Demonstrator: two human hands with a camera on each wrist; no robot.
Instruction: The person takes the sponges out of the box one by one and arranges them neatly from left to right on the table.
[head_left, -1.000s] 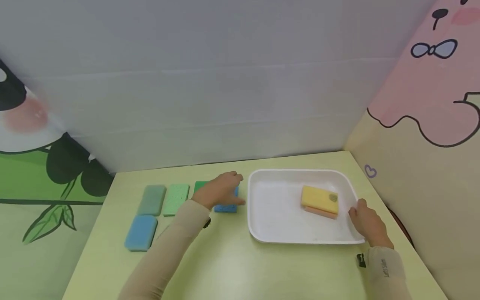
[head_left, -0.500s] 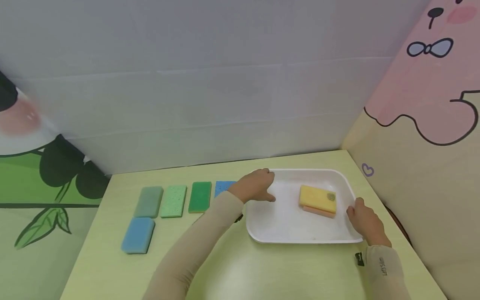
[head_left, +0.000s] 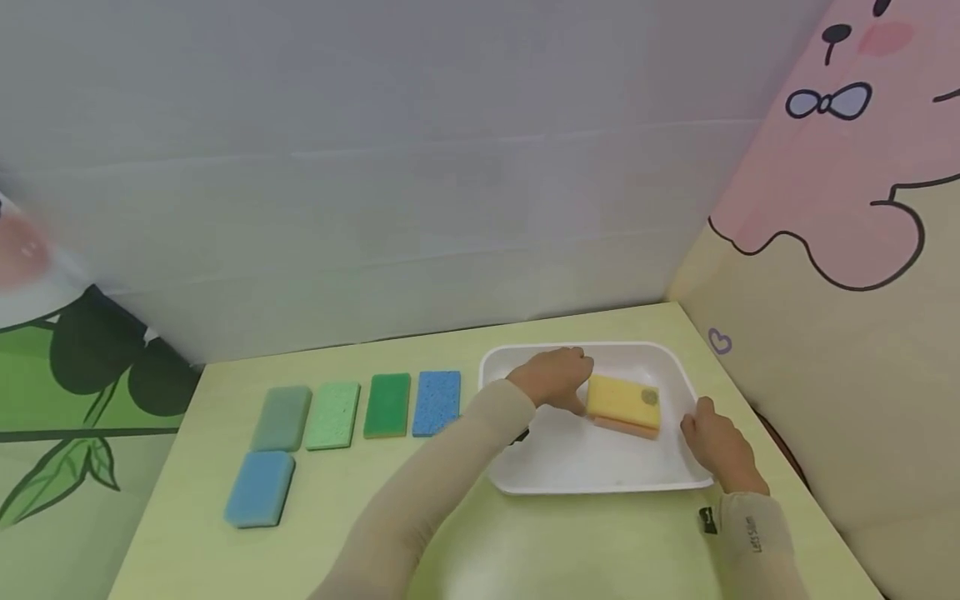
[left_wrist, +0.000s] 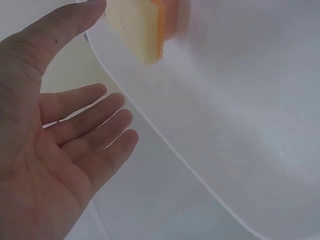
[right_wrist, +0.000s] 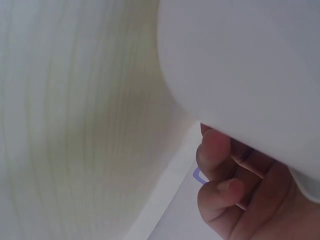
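A white plastic tray lies on the table, and my right hand grips its right rim. In the right wrist view the fingers curl beneath the tray's edge. A yellow sponge rests in the tray over a pinkish-orange layer. My left hand reaches over the tray, just left of the yellow sponge, with thumb and fingers spread. Seen from the left wrist, that hand is bare-palmed and holds nothing, its thumb tip overlapping the sponge's edge.
Left of the tray lie a blue sponge, a dark green one, a light green one and a grey-green one in a row. A light blue sponge sits in front. A wall borders the table's back.
My left hand has moved right, from above the blue sponge to beside the yellow sponge over the tray. The right hand stays on the rim. The view has turned slightly.
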